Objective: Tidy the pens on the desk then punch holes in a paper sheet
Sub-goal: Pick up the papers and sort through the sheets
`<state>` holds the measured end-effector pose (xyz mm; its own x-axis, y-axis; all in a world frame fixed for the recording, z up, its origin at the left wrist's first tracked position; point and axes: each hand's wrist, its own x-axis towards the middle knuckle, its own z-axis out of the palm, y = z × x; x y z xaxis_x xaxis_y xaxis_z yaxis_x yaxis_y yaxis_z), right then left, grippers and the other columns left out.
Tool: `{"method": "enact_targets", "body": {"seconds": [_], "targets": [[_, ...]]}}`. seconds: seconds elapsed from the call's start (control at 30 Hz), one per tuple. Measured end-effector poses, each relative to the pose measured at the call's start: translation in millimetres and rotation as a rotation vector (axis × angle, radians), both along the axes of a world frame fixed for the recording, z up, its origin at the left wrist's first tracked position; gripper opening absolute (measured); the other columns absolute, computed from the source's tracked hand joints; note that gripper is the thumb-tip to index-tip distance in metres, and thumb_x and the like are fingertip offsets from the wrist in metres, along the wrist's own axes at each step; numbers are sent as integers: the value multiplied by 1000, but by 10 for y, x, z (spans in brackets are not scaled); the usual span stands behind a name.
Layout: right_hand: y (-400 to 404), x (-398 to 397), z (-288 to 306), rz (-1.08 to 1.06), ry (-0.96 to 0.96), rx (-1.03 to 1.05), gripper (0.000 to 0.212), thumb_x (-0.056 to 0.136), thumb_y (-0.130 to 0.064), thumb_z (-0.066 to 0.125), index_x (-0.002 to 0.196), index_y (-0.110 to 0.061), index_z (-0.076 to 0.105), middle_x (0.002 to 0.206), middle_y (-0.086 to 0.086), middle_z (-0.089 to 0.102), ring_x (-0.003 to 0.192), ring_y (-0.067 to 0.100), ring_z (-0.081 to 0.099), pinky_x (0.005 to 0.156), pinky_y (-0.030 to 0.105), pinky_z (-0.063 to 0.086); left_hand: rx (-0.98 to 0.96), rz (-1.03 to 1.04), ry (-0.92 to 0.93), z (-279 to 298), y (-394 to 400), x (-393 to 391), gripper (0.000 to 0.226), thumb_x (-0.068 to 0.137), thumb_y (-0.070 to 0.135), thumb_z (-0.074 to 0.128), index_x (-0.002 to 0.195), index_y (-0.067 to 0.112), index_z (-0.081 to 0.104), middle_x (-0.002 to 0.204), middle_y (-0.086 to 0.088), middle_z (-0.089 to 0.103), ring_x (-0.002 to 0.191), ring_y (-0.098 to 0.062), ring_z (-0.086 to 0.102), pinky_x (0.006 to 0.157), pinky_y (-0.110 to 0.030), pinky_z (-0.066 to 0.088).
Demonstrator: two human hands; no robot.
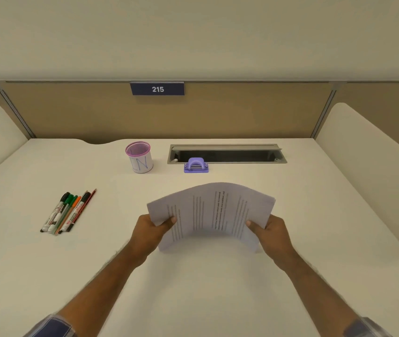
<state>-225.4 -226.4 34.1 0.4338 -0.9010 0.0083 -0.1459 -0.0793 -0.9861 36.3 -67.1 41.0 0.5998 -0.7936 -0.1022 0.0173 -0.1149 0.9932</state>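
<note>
Paper sheet (212, 212) held above desk (218, 300), bowed upward. Your left hand (151, 231) and right hand (270, 232) each pinch a side edge. Expect light, floppy, crease-prone stock. Keep both edge grips; feed into hole punch (196, 165) flat.

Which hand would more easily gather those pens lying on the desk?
Probably the left hand: the pens lie on its side, apart from the paper. The right hand would have to cross over. Both currently grip the paper.

Bright even light, soft blur, wide-angle warp
</note>
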Motion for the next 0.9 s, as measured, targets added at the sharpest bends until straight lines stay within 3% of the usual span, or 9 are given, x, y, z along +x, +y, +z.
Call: {"method": "enact_targets", "body": {"seconds": [0.07,0.2,0.37,0.5,0.6,0.7,0.83,0.9], "targets": [[41,8,-32,-12,25,-27,17,90,-13,65,106,-14,69,96,-4,74,91,15,71,63,17,56,2,60,-26,-60,11,-53,22,84,25,76,106,24,73,100,7,77,96,-13,72,75,-26,57],[84,17,-25,-68,29,-127,13,90,-17,65,103,-19,70,89,-13,73,83,3,70,60,12,52,-51,157,-85,-99,36,-76,14,83,23,78,88,35,74,90,16,77,82,-1,72,64,-15,56],[98,34,-151,-50,187,-110,21,92,-13,62,109,-2,69,99,10,73,92,27,69,73,33,58,11,120,-79,-214,75,-136,14,88,22,72,97,32,70,91,19,75,89,-7,72,64,-15,58],[137,28,-137,-118,145,-151,19,93,-16,62,108,-8,70,95,3,73,88,19,69,67,16,55,-7,194,-110,-228,91,-152,10,88,25,72,92,35,72,89,20,76,84,-2,72,63,-13,55],[137,38,-192,-60,213,-94,23,93,-14,61,112,-3,68,103,12,73,92,28,69,70,29,56,10,143,-80,-262,107,-172,15,90,22,71,104,28,70,98,18,73,91,-10,71,65,-14,56],[117,34,-186,-66,222,-74,24,92,-15,62,114,-4,67,106,11,72,96,29,68,77,35,57,17,146,-71,-246,122,-182,14,90,22,70,103,27,70,98,16,73,89,-12,71,66,-18,57],[75,5,-94,-88,169,-72,26,90,-18,65,116,-12,67,106,2,71,89,9,67,67,14,55,56,99,-33,-151,119,-92,10,90,21,70,98,26,72,94,8,78,82,-14,75,70,-30,61],[38,-13,-45,-107,134,-57,29,88,-21,68,116,-15,66,108,0,72,91,5,67,68,13,55,70,78,21,-87,112,-24,11,90,18,70,99,24,72,93,5,79,81,-15,76,67,-30,61]]}}
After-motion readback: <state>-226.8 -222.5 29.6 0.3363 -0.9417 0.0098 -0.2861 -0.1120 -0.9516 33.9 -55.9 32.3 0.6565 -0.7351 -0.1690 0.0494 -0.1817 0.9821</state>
